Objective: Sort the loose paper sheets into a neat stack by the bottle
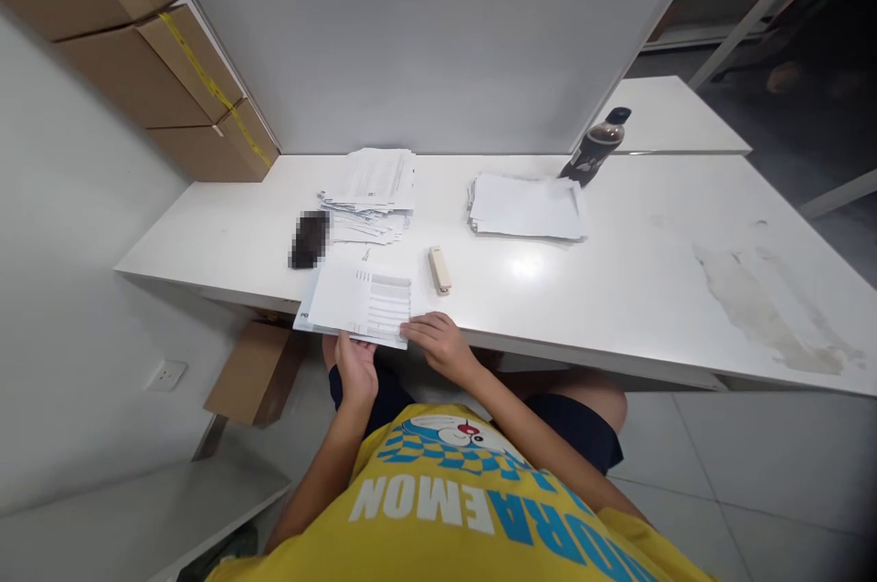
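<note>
A small stack of printed sheets (343, 301) juts over the front edge of the white table. My left hand (357, 367) grips its lower edge from below, thumb on top and fingers underneath. At the lower right corner, my right hand (439, 344) has its fingers closed over the sheets' edge; its thumb is hidden. Just right of the sheets lies a cream stapler (439, 271), touched by neither hand. Behind the sheets is an untidy pile of printed papers (376, 180). A dark, pixelated object (310, 239) sits at the pile's left.
A second paper stack (527, 206) lies right of centre, with a dark drink bottle (596, 148) upright behind its right end. Cardboard boxes (184, 70) are stacked at the back left. Another box (250, 372) stands below the white table (617, 290). A grey panel (425, 34) borders the back.
</note>
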`<state>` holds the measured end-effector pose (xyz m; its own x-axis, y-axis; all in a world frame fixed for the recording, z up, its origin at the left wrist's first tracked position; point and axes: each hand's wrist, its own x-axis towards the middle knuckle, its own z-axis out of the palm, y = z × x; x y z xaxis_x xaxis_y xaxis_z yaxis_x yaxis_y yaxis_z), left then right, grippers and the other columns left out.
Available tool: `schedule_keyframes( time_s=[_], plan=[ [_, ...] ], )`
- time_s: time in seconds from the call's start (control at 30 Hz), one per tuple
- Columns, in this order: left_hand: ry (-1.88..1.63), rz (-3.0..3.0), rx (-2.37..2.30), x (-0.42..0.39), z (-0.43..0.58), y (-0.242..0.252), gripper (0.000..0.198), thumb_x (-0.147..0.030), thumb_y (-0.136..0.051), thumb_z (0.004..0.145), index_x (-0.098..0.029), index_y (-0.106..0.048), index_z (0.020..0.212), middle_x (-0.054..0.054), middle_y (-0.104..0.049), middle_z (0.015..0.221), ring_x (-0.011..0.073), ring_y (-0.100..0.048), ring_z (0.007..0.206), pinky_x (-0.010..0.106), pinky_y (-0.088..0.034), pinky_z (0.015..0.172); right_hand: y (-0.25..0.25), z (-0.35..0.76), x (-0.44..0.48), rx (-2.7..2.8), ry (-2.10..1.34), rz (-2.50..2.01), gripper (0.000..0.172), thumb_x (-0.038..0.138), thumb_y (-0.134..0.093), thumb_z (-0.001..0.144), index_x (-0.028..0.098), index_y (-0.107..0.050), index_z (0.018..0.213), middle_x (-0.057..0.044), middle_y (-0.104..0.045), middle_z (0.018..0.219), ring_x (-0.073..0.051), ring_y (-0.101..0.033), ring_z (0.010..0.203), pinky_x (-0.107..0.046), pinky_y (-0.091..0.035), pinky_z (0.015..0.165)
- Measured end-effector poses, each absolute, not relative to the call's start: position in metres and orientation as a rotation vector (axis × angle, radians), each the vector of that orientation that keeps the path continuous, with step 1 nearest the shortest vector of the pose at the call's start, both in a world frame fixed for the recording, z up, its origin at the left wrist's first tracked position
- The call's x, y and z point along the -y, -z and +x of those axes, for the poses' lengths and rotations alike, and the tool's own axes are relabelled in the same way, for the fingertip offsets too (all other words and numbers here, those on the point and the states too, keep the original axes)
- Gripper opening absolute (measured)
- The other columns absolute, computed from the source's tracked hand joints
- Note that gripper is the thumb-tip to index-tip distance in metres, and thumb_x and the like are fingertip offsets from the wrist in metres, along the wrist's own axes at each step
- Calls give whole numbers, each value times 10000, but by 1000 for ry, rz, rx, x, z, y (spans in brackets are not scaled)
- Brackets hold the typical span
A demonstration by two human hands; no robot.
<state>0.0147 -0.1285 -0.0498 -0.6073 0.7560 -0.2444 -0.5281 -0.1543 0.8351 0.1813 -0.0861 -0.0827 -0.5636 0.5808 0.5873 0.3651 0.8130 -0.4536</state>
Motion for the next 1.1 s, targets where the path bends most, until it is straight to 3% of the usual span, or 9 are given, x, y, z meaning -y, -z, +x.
schedule_keyframes(
  time_s=[0.1, 0.2, 0.27, 0.37, 0.5, 0.7, 0.87, 0.97, 1.1],
  plan=[
    [-1817, 199, -979, 151, 34, 45, 533, -577, -440, 926, -236, -585, 1309, 141, -605, 1348, 278, -597, 1216, 421, -530, 925, 76, 187, 98, 2239, -449, -637, 419, 91, -425, 924, 251, -643, 1244, -61, -732, 1156, -214, -633, 1123, -429, -471, 958],
    [-1653, -32, -953, 158, 41, 44, 445, -374, -382, 985, -226, -530, 1377, 132, -614, 1343, 249, -590, 1235, 390, -531, 941, 67, 192, 116, 2207, -663, -613, 369, 199, -469, 949, 255, -613, 1283, -64, -711, 1204, -230, -599, 1193, -457, -450, 1015],
    [-1574, -137, -988, 158, 40, 44, 442, -223, -385, 975, -229, -505, 1400, 116, -629, 1330, 220, -602, 1221, 361, -535, 942, 65, 197, 126, 2066, -823, -649, 317, 274, -484, 956, 259, -641, 1231, -67, -724, 1162, -231, -617, 1161, -455, -457, 1013],
    [-1565, -108, -959, 160, 41, 44, 473, -162, -449, 947, -261, -490, 1408, 84, -622, 1348, 202, -599, 1227, 351, -519, 982, 64, 203, 132, 1710, -1023, -923, 286, 386, -501, 944, 246, -681, 1117, -85, -730, 1086, -237, -664, 1029, -423, -521, 905],
    [-1445, 55, -863, 165, 55, 43, 507, -144, -563, 872, -270, -532, 1362, 77, -643, 1320, 229, -599, 1226, 406, -474, 1045, 60, 201, 131, 1393, -1285, -1114, 466, 538, -628, 825, 206, -652, 1151, -106, -714, 1132, -272, -672, 996, -416, -558, 836],
    [-1605, 474, -967, 126, 61, 34, 545, -240, -759, 730, -286, -589, 1246, 66, -654, 1277, 257, -562, 1260, 410, -432, 1072, 33, 235, 107, 1153, -1019, -1313, 365, 520, -603, 818, 193, -690, 953, -99, -747, 981, -284, -676, 929, -444, -532, 859],
    [-1623, 1201, -1284, 73, 40, 27, 795, -325, -858, 638, -263, -494, 1342, 106, -436, 1498, 260, -393, 1402, 394, -301, 1170, 37, 284, 71, 1168, -884, -1372, 354, 530, -609, 788, 222, -686, 944, -95, -735, 1038, -309, -638, 1053, -477, -472, 975],
    [-1378, 1361, -1194, 56, 40, 30, 742, -344, -844, 654, -241, -523, 1315, 131, -552, 1366, 272, -495, 1310, 418, -352, 1129, 50, 291, 58, 1155, -1024, -1292, 447, 579, -632, 738, 222, -656, 1006, -83, -726, 1056, -305, -635, 1056, -479, -475, 980],
    [-1336, 1261, -1218, 60, 54, 37, 596, -354, -839, 644, -209, -609, 1174, 107, -654, 1137, 270, -591, 1154, 410, -414, 1064, 49, 293, 60, 1154, -1017, -1244, 460, 542, -575, 810, 225, -610, 1143, -98, -696, 1139, -294, -605, 1117, -465, -467, 1001]
  ],
)
